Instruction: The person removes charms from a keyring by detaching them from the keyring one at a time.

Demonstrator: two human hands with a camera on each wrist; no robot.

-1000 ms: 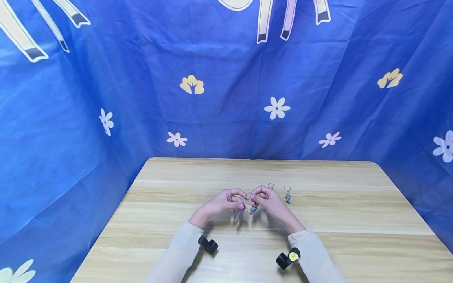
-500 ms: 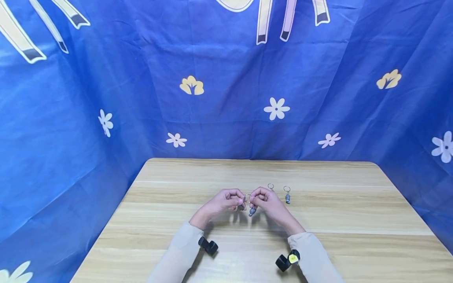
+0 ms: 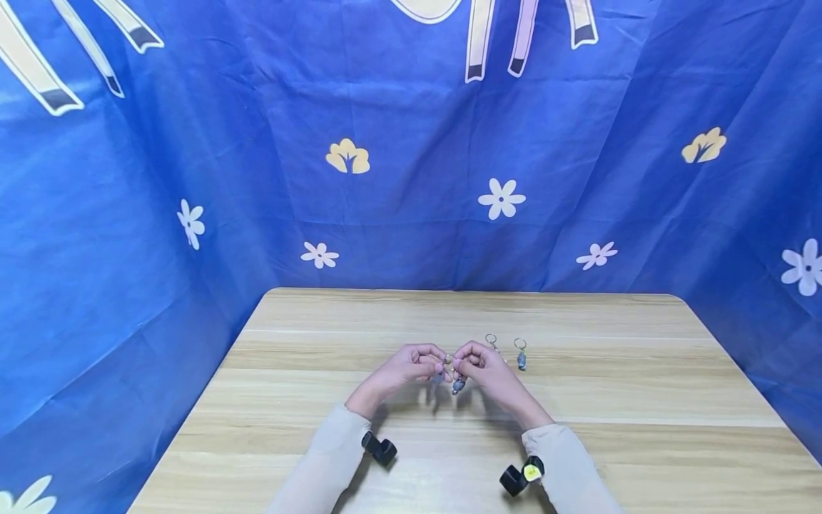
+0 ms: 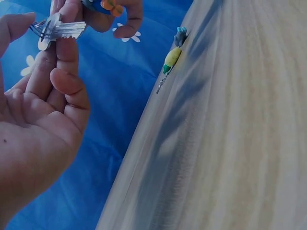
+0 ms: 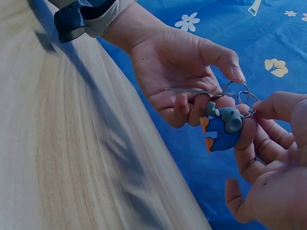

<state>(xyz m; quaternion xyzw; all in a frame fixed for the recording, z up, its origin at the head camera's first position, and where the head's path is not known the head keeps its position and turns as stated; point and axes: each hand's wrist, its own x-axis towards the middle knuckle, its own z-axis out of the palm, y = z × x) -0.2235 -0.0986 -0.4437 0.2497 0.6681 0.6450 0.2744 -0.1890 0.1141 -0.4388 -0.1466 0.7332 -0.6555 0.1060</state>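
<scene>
Between thumb and fingers, my left hand [image 3: 406, 369] pinches a split ring bearing silver keys [image 4: 64, 30]. My right hand [image 3: 486, 369] pinches the split ring [image 5: 250, 98] of a keychain with a small blue elephant figure [image 5: 224, 128]. The elephant has a grey head and orange feet and hangs below the right fingers. In the right wrist view the two rings overlap between the fingertips of both hands. One key [image 5: 192, 90] sticks out edge-on over the left palm. Both hands are raised over the table.
On the wooden table [image 3: 321, 321], beyond my right hand, lie a keychain with a blue figure [image 3: 521, 361] and another keychain ring [image 3: 491, 338], partly hidden by that hand. A yellow keychain figure [image 4: 173, 57] shows in the left wrist view. A blue curtain [image 3: 411, 228] surrounds the table.
The keys under my left fingers have swung up from hanging low to lying closer to the fingers. Both hands have shifted only slightly, each keeping its hold.
</scene>
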